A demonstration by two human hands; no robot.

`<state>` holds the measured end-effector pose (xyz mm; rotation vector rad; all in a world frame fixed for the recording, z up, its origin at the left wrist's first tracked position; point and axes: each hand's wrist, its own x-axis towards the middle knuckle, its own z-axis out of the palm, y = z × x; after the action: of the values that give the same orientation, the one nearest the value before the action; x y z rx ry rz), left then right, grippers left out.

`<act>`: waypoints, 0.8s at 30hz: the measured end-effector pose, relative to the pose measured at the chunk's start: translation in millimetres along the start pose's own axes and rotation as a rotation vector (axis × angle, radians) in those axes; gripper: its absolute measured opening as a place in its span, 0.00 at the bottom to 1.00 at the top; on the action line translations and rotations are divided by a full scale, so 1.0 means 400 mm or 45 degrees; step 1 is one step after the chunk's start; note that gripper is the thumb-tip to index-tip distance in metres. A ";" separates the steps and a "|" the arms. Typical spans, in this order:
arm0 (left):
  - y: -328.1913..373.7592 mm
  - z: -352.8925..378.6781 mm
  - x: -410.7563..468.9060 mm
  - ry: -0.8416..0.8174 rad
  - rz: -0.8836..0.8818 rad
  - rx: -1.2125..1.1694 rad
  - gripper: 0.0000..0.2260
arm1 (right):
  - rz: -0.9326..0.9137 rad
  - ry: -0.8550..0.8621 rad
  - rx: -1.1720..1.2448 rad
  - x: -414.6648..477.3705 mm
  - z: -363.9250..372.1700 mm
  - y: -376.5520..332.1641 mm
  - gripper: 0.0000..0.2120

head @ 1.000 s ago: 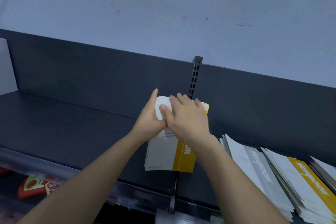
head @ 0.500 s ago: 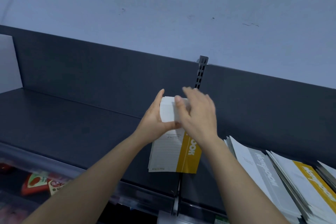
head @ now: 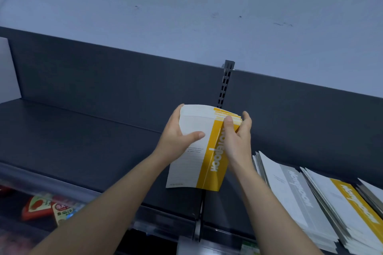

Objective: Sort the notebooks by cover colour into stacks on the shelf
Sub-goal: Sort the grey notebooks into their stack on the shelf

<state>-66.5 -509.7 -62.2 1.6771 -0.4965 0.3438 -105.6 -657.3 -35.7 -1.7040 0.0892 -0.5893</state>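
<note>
A stack of white notebooks with a yellow band (head: 199,161) is tilted up off the dark shelf (head: 83,143), its lower edge near the shelf's front. My left hand (head: 178,136) grips the stack's left side, thumb across the top cover. My right hand (head: 236,136) holds the right edge by the yellow spines, thumb on the cover and fingers behind. To the right, a stack of notebooks with a grey band (head: 290,194) lies fanned on the shelf, and another with a yellow band (head: 350,207) lies beyond it.
A slotted metal upright (head: 226,83) rises from the shelf's back panel behind the held stack. More notebooks (head: 373,192) show at the far right edge. Red and green packets (head: 47,209) lie on a lower shelf at the bottom left.
Both hands have shifted from lying over the stack's far end to gripping its two sides. The stack's far end has lifted, so its cover and yellow band now show.
</note>
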 end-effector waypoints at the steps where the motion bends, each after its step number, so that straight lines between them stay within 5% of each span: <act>1: -0.001 -0.003 -0.003 -0.022 0.002 0.006 0.29 | -0.006 -0.013 0.017 -0.008 -0.001 0.000 0.30; 9: -0.022 -0.024 -0.023 -0.160 -0.086 0.068 0.34 | 0.034 -0.084 -0.021 -0.037 -0.002 0.062 0.28; 17: -0.091 -0.061 -0.042 -0.465 -0.194 0.332 0.33 | 0.045 -0.211 -0.435 -0.065 -0.019 0.138 0.21; 24: -0.100 -0.037 -0.029 -0.361 -0.239 0.437 0.25 | -0.048 -0.232 -0.557 -0.051 -0.033 0.146 0.20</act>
<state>-55.7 -488.8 -99.6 2.1050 -0.5024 0.0524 -113.8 -674.8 -95.8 -2.1805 0.0585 -0.4604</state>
